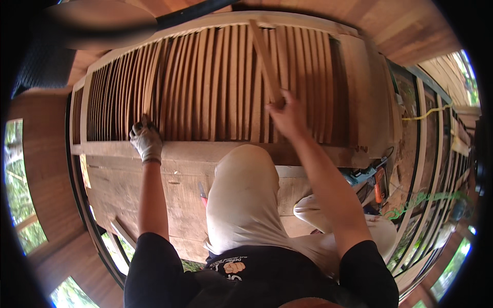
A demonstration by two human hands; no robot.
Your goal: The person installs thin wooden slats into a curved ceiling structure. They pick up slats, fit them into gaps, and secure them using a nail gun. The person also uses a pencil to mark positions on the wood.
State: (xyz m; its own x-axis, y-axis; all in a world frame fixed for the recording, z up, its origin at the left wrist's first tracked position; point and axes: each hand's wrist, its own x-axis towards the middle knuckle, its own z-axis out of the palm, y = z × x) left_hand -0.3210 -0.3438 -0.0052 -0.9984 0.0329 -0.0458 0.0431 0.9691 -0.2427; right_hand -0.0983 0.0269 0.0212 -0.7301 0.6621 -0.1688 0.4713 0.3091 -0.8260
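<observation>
Head view: a loose wooden slat point(264, 56) is gripped at its near end by the bare right hand point(285, 113), fingers closed round it; its far end is slanted up to the top rail point(215, 22) of a louvred frame point(205, 147), across the row of fitted slats point(192, 84). Whether the row is touched by it cannot be told. The gloved left hand point(146, 142) is placed at the lower ends of slats farther left; whether anything is pinched there cannot be told, fingertips being too dark. Main risk: far-end swing, since the slat is held at one end only; neighbours or rail could be scuffed. Splinters could be picked up, no glove being worn on the right. Glove fingers could be nipped if the slats under them tilt. The frame could be shoved if the lower rail is leaned on by the knee point(247, 172). The red-handled tool point(204, 197) could be knelt on, being left beside that leg; the teal power tool point(359, 175) could be knocked, being parked near the lower right corner.
</observation>
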